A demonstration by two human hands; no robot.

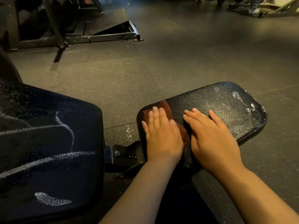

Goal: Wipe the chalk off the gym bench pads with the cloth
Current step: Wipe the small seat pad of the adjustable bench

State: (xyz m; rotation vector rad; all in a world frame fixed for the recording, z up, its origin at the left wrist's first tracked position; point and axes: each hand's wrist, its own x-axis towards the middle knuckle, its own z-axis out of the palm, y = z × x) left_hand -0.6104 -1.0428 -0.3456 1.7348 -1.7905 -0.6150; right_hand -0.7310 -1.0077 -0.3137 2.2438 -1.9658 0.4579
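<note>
Dark speckled rubber floor (178,54) fills the upper half of the frame, with a black machine frame (97,36) at upper left. The bench shows two pads: a small seat pad (226,107) at centre right and a larger back pad (48,143) at lower left, with a metal bracket (124,152) in the gap between them. One rust-brown cloth (166,107) lies on the left end of the seat pad under the left hand (161,135), whose fingers (155,115) are straight and press flat on it; this hand is blurred. The right hand (212,138) lies just beside it, fingers (194,115) extended flat on bare pad, gripping nothing. The seat pad's long axis runs left to right across the frame, and its remaining chalk smears (236,96) sit at the far right end, beyond the right hand, so the cloth likely has to sweep rightward. The right hand is nearer that chalk, but the left has the cloth. Several chalk strokes (64,125) and one solid patch on the back pad look untouched.
</note>
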